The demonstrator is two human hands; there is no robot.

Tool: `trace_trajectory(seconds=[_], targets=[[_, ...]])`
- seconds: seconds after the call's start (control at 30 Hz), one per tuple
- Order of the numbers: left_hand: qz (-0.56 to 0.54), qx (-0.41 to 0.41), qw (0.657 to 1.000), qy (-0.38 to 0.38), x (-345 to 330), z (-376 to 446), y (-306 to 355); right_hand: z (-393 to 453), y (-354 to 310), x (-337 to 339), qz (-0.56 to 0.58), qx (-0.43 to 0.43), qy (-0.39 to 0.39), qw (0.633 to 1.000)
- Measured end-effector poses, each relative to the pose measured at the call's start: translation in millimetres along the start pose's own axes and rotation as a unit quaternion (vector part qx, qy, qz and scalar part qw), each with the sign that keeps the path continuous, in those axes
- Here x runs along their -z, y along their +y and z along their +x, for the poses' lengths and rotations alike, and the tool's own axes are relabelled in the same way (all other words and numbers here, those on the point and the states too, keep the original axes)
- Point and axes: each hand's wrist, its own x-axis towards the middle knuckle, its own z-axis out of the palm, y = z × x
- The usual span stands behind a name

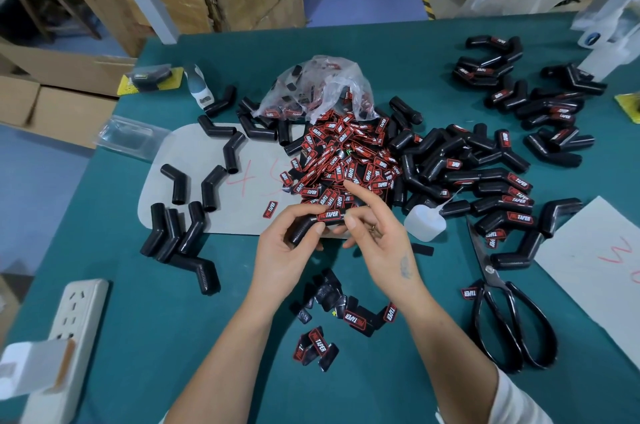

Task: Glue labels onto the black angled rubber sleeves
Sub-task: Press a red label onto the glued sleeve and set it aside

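While left hand (284, 250) grips black angled rubber sleeve (304, 227), right hand (377, 236) fingertips pinch red-black label (329, 216) onto it; labelled pile (512, 101) upper right, bare sleeves (194, 201) left remain.

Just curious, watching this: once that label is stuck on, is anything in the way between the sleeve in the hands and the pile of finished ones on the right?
The glue bottle lies right of the held sleeve, before the finished pile.

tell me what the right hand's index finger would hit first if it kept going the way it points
Probably the pile of red-and-black labels: the right hand has its index finger aimed up-left at the pile's near edge, though its height above the pile is unclear.
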Motion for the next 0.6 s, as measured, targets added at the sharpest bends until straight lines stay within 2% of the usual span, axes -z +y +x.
trace_trajectory(seconds=[0.1, 0.27, 0.6], targets=[[0.026, -0.017, 0.999, 0.005, -0.1, -0.5, -2.4, 0.4, 1.7, -0.4, -0.006, -0.020, -0.005, 1.000], [0.113, -0.121, 0.986, 0.012, -2.5, -0.6, -5.3, 1.7, 5.3, -0.5, -0.005, -0.028, -0.001, 1.000], [0.077, -0.093, 0.993, 0.007, -0.9, 1.5, -8.9, 1.2, 4.4, 1.8, 0.028, -0.037, -0.001, 0.999]])
